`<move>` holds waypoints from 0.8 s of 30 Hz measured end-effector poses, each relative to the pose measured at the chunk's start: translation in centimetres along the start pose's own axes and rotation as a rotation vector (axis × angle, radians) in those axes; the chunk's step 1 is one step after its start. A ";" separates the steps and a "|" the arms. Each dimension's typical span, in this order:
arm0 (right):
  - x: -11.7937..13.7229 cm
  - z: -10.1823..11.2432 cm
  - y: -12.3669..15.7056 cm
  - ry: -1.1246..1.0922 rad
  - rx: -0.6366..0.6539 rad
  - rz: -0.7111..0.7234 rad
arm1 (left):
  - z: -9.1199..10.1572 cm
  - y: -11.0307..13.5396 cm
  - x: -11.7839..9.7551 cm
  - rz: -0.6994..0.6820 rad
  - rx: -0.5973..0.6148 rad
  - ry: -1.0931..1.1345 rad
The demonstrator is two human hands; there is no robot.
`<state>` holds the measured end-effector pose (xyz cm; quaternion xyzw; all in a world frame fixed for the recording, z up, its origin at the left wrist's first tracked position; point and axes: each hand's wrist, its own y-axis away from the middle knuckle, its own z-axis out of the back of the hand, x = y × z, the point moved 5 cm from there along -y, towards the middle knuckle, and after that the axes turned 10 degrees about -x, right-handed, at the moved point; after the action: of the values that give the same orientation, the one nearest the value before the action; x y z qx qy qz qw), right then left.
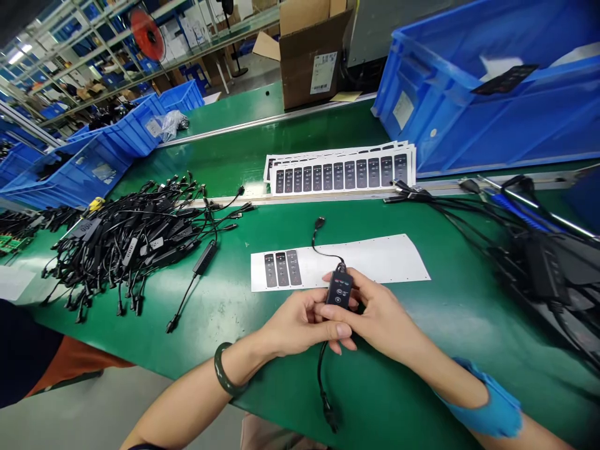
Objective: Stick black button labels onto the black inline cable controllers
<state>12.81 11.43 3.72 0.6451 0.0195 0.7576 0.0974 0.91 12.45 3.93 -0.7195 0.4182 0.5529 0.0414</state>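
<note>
Both hands close around a small black inline cable controller (pixel 339 289) with printed button icons on its face. My left hand (pixel 302 322) grips its lower left side, and my right hand (pixel 375 312) wraps its right side with the thumb across the lower front. One cable runs from its top to a small plug (pixel 319 222); another hangs below to a connector (pixel 330 417). Under the controller's upper end lies a white label sheet (pixel 323 262), with three dark stickers (pixel 281 269) left at its left end. The fingers behind the controller are partly hidden.
A large heap of black cable controllers (pixel 135 240) covers the left bench, one controller (pixel 205 258) lying apart. Stacked label sheets (pixel 340 172) lie beyond. More cables (pixel 539 269) are at right. A blue bin (pixel 469 119) and a cardboard box (pixel 309 69) stand behind.
</note>
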 end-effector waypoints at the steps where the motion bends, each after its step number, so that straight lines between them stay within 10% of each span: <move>1: 0.0 0.0 0.0 -0.005 -0.013 -0.002 | 0.0 -0.1 0.0 -0.006 0.003 -0.015; 19: 0.5 0.2 -0.3 0.198 -0.187 0.189 | 0.7 -1.2 1.5 -0.039 -0.077 -0.138; 24: 2.4 6.4 -1.2 0.326 -0.331 0.224 | 0.7 0.2 -0.5 -0.213 -0.126 -0.558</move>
<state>18.92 12.42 6.96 0.4879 -0.1607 0.8505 0.1127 0.17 12.97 4.15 -0.5809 0.2779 0.7465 0.1675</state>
